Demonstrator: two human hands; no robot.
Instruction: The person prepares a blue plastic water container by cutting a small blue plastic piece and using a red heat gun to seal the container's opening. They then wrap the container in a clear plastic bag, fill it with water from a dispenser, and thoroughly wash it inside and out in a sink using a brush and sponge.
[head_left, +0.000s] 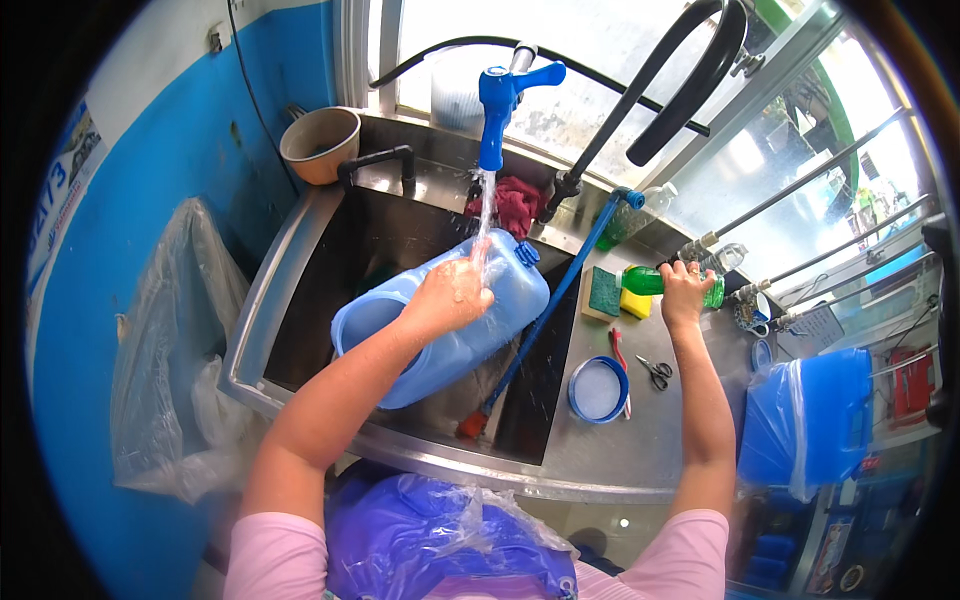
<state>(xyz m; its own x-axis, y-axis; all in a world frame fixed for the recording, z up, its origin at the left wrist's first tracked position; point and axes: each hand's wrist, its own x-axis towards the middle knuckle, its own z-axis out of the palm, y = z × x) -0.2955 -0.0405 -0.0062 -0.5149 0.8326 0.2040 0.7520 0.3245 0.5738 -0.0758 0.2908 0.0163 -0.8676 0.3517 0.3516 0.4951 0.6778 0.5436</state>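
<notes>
My left hand (452, 295) is wet and curled on the upper side of a translucent blue plastic water jug (480, 330); whether it grips anything is hidden. The jug lies tilted over the stainless steel sink (315, 330), its wide round mouth facing left and a small blue cap (527, 253) at the far right end. Water runs from a blue faucet (491, 112) onto the hand and jug. Over the right counter, my right hand (684, 294) holds a green plastic bottle (642, 280) sideways, its neck pointing left near two sponges (602, 291).
A blue-handled brush (517, 356) leans across the sink's right side. The counter carries a round blue lid (598, 390), a red toothbrush (617, 349) and scissors (655, 372). A brown pot (321, 142) and dark red cloth (517, 206) sit behind. Another blue jug (810, 420) stands right.
</notes>
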